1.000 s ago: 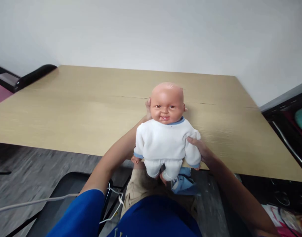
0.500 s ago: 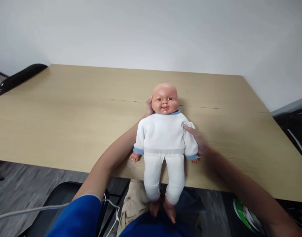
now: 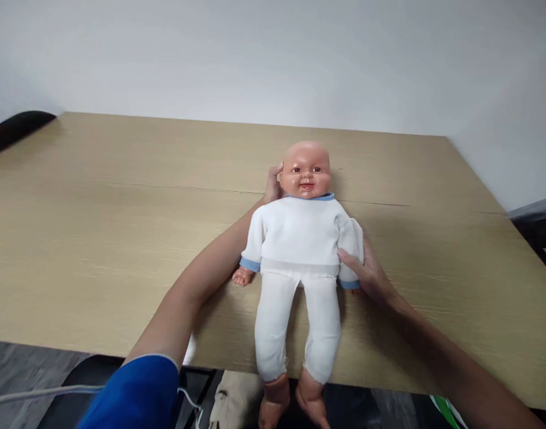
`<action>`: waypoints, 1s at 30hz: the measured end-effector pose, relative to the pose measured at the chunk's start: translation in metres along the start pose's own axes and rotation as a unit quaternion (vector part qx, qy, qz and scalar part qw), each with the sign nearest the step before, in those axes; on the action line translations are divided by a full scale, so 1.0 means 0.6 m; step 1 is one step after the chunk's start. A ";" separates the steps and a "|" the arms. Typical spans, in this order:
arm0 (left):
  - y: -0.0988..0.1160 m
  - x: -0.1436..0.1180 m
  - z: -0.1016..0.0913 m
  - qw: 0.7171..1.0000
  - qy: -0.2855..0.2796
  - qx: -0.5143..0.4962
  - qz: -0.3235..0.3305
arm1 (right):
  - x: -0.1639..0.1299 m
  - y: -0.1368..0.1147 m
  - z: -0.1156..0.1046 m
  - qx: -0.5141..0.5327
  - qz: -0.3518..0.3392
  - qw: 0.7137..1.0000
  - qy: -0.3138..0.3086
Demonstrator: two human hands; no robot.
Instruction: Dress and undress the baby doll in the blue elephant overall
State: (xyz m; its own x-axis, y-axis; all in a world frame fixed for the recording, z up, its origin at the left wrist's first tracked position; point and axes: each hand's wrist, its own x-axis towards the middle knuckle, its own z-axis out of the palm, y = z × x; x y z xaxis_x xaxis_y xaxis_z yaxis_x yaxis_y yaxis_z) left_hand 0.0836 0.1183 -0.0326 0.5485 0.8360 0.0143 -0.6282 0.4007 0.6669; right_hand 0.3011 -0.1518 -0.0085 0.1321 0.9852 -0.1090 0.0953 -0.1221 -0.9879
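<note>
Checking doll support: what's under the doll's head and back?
The left hand reaches under the doll at its head; only fingertips show. The wooden table lies beneath. The palm is hidden.

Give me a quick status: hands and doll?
Left hand cradles white-suited plastic baby doll's head. Right hand grips its sleeve. Doll supine on wooden table, feet overhanging.

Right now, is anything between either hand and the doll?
Nothing visible. The left hand cups the doll beside its head; the right hand touches its sleeve. The doll lies face up on the table.
</note>
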 end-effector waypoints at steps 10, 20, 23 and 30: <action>0.047 0.038 -0.013 0.997 0.016 -0.012 -0.079 | -0.008 0.030 -0.007 -0.152 -0.067 0.983 0.074; 0.042 0.061 -0.018 0.996 -0.023 0.019 -0.086 | -0.012 0.025 -0.016 -0.210 -0.044 0.973 0.079; 0.049 0.057 -0.012 0.995 -0.020 0.037 -0.093 | -0.011 0.025 -0.016 -0.215 -0.047 0.972 0.077; 0.057 0.048 0.000 0.994 -0.011 0.055 -0.095 | -0.014 0.025 -0.016 -0.222 -0.040 0.971 0.083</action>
State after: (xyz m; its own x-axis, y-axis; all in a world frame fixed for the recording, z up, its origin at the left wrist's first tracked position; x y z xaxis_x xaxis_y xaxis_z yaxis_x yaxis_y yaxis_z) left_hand 0.0779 0.1559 -0.0092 0.6644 0.7402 -0.1033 -0.4488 0.5056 0.7368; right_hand 0.3109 -0.1632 -0.0213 0.2596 0.9655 0.0220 0.5237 -0.1216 -0.8432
